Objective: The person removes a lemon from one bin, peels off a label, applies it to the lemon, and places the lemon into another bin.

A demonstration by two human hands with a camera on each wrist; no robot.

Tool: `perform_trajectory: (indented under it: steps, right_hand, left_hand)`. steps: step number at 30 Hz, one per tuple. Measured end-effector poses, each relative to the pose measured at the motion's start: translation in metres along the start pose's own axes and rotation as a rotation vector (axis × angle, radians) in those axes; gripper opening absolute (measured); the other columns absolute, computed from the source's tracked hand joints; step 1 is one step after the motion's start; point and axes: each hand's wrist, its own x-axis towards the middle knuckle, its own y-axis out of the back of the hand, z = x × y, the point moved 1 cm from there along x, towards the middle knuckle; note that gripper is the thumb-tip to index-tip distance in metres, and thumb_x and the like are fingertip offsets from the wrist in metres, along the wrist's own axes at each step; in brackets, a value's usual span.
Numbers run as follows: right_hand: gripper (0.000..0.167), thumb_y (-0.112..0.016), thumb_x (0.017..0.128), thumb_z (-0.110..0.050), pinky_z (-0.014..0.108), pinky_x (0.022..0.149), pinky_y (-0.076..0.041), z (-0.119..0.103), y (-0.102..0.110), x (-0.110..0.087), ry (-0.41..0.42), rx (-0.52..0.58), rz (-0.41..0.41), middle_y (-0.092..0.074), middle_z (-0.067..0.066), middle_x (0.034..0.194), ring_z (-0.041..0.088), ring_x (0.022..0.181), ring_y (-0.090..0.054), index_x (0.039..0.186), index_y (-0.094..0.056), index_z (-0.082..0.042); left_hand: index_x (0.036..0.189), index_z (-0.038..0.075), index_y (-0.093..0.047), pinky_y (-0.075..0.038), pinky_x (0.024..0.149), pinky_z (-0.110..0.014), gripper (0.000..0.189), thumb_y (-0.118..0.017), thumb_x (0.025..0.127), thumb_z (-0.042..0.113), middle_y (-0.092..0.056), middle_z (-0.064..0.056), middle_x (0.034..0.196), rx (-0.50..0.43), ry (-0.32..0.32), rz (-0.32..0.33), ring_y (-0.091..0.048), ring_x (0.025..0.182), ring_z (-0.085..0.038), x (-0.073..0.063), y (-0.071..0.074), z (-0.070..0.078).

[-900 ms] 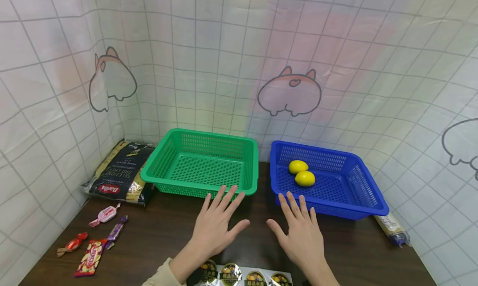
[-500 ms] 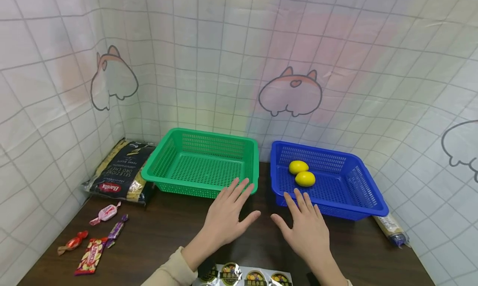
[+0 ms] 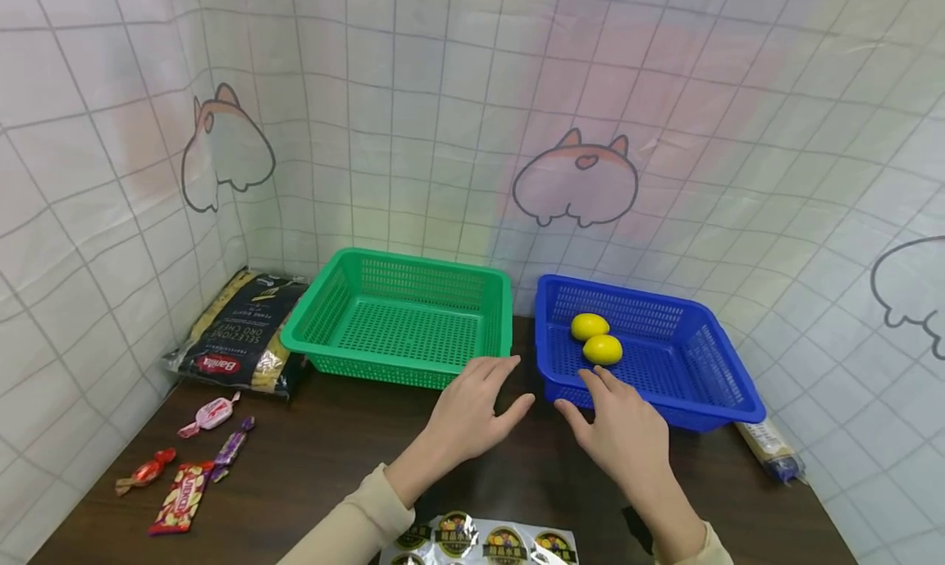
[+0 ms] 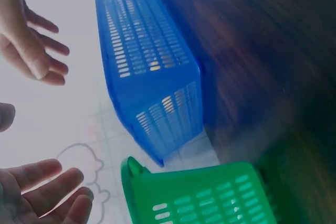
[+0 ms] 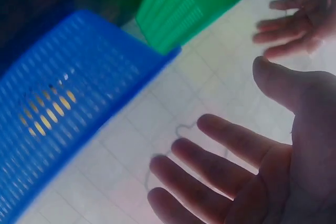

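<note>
My left hand [image 3: 472,409] hovers in front of the green basket [image 3: 394,375], fingers loosely extended and thumb out, holding nothing. My right hand [image 3: 623,426] is just in front of the blue basket [image 3: 709,417], with its fingertips overlapping the near rim in the head view. Two yellow lemons [image 3: 602,350] lie against each other inside the blue basket. Both wrist views show the hands empty with fingers apart; the lemons appear as yellow patches through the mesh of the blue basket [image 5: 105,72] in the right wrist view.
At left, a black pasta bag [image 3: 236,335] leans by the green basket, with several wrapped sweets [image 3: 210,416] before it. A sheet of round stickers [image 3: 483,542] lies at the front edge. A clear-wrapped package [image 3: 771,450] sits right of the blue basket. Patterned cloth walls surround the table.
Both hands have shifted to the right and slightly farther from me, with their fingers a little more bent. The baskets, lemons and sweets stay where they were.
</note>
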Motion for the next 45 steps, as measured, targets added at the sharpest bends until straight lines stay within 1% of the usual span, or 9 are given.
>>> perform_trajectory:
  steps: [6, 15, 24, 31, 34, 36, 40, 42, 45]
  right_hand:
    - [0.056, -0.073, 0.086, -0.051, 0.045, 0.056, -0.057, 0.002, 0.015, 0.013, 0.007, -0.016, 0.004, -0.071, 0.015, 0.123, 0.038, 0.094, -0.071, 0.124, -0.069, -0.010]
    - [0.057, -0.068, 0.089, -0.052, 0.045, 0.052, -0.056, 0.010, 0.036, 0.038, -0.005, -0.086, -0.087, -0.069, 0.019, 0.126, 0.041, 0.089, -0.070, 0.125, -0.067, -0.008]
    - [0.060, -0.061, 0.093, -0.052, 0.052, 0.060, -0.055, 0.021, 0.053, 0.068, -0.038, -0.150, -0.234, -0.068, 0.022, 0.125, 0.041, 0.089, -0.068, 0.133, -0.060, -0.006]
    - [0.061, -0.059, 0.095, -0.052, 0.039, 0.050, -0.046, 0.036, 0.056, 0.093, -0.074, -0.192, -0.347, -0.070, 0.024, 0.109, 0.030, 0.065, -0.059, 0.135, -0.058, -0.006]
    - [0.060, -0.058, 0.095, -0.052, 0.039, 0.052, -0.046, 0.043, 0.053, 0.107, -0.070, -0.215, -0.397, -0.070, 0.023, 0.103, 0.029, 0.065, -0.058, 0.132, -0.059, -0.004]
    - [0.059, -0.058, 0.096, -0.051, 0.042, 0.057, -0.049, 0.049, 0.050, 0.116, -0.054, -0.237, -0.425, -0.070, 0.023, 0.106, 0.030, 0.070, -0.060, 0.130, -0.060, -0.003]
    - [0.055, -0.058, 0.095, -0.049, 0.045, 0.063, -0.053, 0.060, 0.044, 0.130, -0.025, -0.265, -0.474, -0.070, 0.023, 0.111, 0.031, 0.076, -0.062, 0.124, -0.064, -0.002]
    - [0.056, -0.058, 0.095, -0.049, 0.047, 0.067, -0.055, 0.065, 0.041, 0.136, -0.025, -0.270, -0.502, -0.069, 0.023, 0.115, 0.032, 0.080, -0.064, 0.125, -0.064, -0.002]
    - [0.059, -0.057, 0.095, -0.050, 0.056, 0.079, -0.055, 0.070, 0.039, 0.145, -0.028, -0.253, -0.542, -0.067, 0.025, 0.122, 0.038, 0.092, -0.065, 0.128, -0.062, -0.001]
  left_hand:
    - [0.143, 0.014, -0.053, -0.053, 0.104, -0.043, 0.059, -0.052, 0.099, 0.053, -0.062, -0.007, 0.140, -0.115, 0.102, -0.121, -0.059, 0.129, -0.025, 0.009, -0.002, 0.006]
    - [0.151, 0.010, -0.040, -0.055, 0.102, -0.045, 0.066, -0.047, 0.101, 0.053, -0.055, -0.010, 0.148, -0.198, 0.221, -0.284, -0.061, 0.129, -0.027, 0.024, -0.015, 0.014]
    - [0.155, 0.002, -0.030, -0.054, 0.102, -0.044, 0.061, -0.039, 0.107, 0.040, -0.067, -0.015, 0.130, -0.274, 0.344, -0.379, -0.066, 0.121, -0.026, 0.036, -0.037, 0.016]
    - [0.156, -0.004, -0.021, -0.052, 0.106, -0.045, 0.068, -0.038, 0.107, 0.041, -0.055, -0.022, 0.145, -0.335, 0.418, -0.397, -0.062, 0.126, -0.030, 0.048, -0.049, 0.016]
    - [0.155, -0.005, -0.021, -0.056, 0.096, -0.045, 0.069, -0.037, 0.107, 0.040, -0.065, -0.023, 0.130, -0.346, 0.461, -0.401, -0.069, 0.112, -0.031, 0.052, -0.053, 0.013]
    - [0.155, -0.006, -0.020, -0.059, 0.084, -0.042, 0.068, -0.037, 0.107, 0.040, -0.072, -0.021, 0.108, -0.356, 0.490, -0.407, -0.073, 0.090, -0.029, 0.053, -0.057, 0.011]
    - [0.155, -0.006, -0.020, -0.052, 0.063, -0.036, 0.066, -0.037, 0.108, 0.037, -0.062, -0.007, 0.068, -0.402, 0.527, -0.409, -0.054, 0.053, -0.017, 0.053, -0.065, 0.009]
    - [0.156, -0.004, -0.020, -0.052, 0.064, -0.036, 0.065, -0.035, 0.108, 0.037, -0.053, -0.002, 0.059, -0.417, 0.537, -0.403, -0.049, 0.050, -0.015, 0.053, -0.069, 0.011]
    - [0.156, -0.004, -0.022, -0.058, 0.080, -0.041, 0.063, -0.034, 0.108, 0.037, -0.056, -0.002, 0.063, -0.436, 0.545, -0.370, -0.061, 0.063, -0.019, 0.055, -0.073, 0.014]
